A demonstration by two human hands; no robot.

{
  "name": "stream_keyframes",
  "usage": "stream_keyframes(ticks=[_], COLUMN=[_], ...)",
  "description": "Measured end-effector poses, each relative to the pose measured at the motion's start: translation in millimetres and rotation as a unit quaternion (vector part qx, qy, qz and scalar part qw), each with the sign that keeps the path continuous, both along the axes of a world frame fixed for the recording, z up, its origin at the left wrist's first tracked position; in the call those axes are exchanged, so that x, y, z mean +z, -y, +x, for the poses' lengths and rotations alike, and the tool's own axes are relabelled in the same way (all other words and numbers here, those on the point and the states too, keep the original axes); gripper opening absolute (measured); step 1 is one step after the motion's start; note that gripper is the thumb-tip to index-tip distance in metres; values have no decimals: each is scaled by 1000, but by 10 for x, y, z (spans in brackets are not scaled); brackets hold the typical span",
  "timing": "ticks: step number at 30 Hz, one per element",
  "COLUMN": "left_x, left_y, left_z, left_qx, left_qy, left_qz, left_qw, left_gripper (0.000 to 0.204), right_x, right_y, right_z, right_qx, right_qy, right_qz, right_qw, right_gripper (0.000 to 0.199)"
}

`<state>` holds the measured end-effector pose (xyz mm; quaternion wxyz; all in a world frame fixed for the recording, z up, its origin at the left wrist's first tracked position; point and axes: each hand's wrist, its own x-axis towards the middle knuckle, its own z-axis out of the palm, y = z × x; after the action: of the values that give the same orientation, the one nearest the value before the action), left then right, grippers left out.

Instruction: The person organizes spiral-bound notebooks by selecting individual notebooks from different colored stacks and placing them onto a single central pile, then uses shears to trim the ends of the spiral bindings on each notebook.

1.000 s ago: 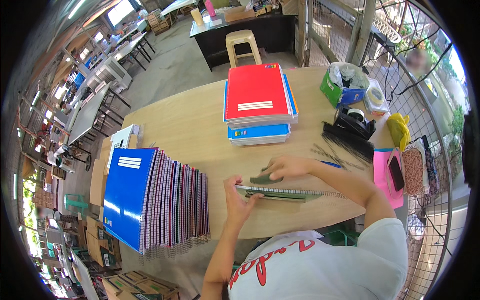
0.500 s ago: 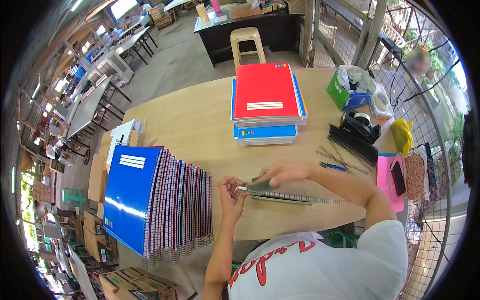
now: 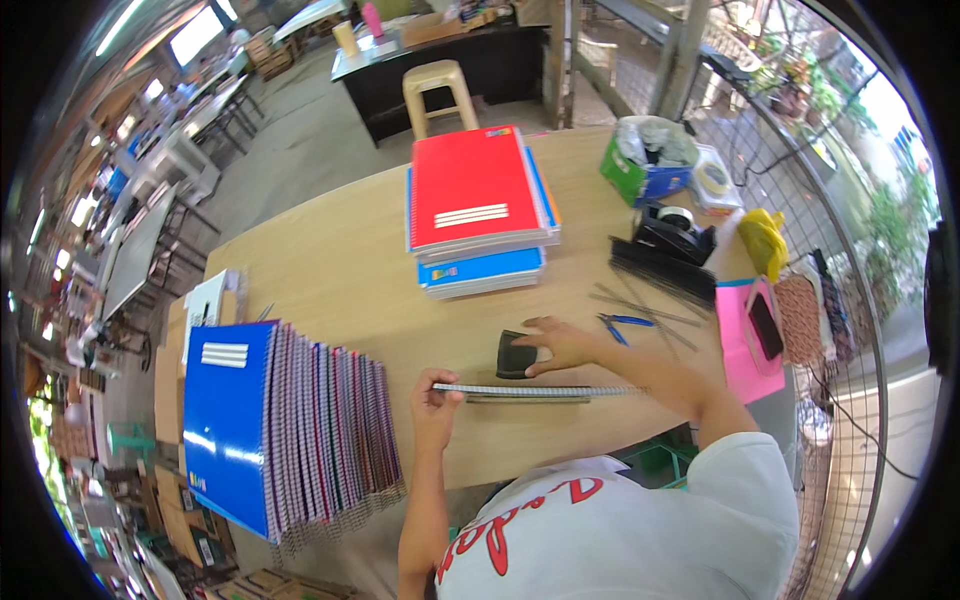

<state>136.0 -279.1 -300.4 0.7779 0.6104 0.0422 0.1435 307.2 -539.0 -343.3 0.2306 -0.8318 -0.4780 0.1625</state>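
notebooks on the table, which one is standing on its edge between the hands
The single spiral notebook at the near table edge, seen edge-on, left hand at its end, right hand above. The flat red-topped stack and the blue-fronted row lie apart, untouched.

We see white label stripes on the red notebook stack (image 3: 472, 190); left of it, the blue notebook's (image 3: 225, 420) white label.

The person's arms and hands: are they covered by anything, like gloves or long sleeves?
No gloves: the left hand and right hand are bare, and so are both forearms. The only clothing seen is a white short-sleeved T-shirt with red lettering on the chest. I can make out no watch or rings.
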Motion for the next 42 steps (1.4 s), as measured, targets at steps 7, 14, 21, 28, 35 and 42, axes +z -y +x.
stream_keyframes(ticks=[7,14,21,28,35,42], left_x=[-13,-15,-15,76,70,-11], left_y=[134,158,119,164,148,116], left_z=[89,113,63,125,165,210], left_qx=[41,59,53,46,47,49], left_qy=[20,15,10,1,38,38], left_qz=[-11,-79,-95,-96,-67,-76], left_qw=[999,995,994,994,996,995], left_gripper=[34,31,31,48,55,60], right_x=[-348,-597,976,2113,2282,2260], right_y=[1210,1461,561,-728,-1140,-1193], right_z=[-390,-347,-61,-261,-272,-322], right_qx=[-412,-372,-184,212,347,381], right_qy=[225,184,125,424,481,528], right_qz=[-50,3,243,104,89,92], right_qw=[881,910,944,875,800,753], right_gripper=[59,51,40,26,13,7])
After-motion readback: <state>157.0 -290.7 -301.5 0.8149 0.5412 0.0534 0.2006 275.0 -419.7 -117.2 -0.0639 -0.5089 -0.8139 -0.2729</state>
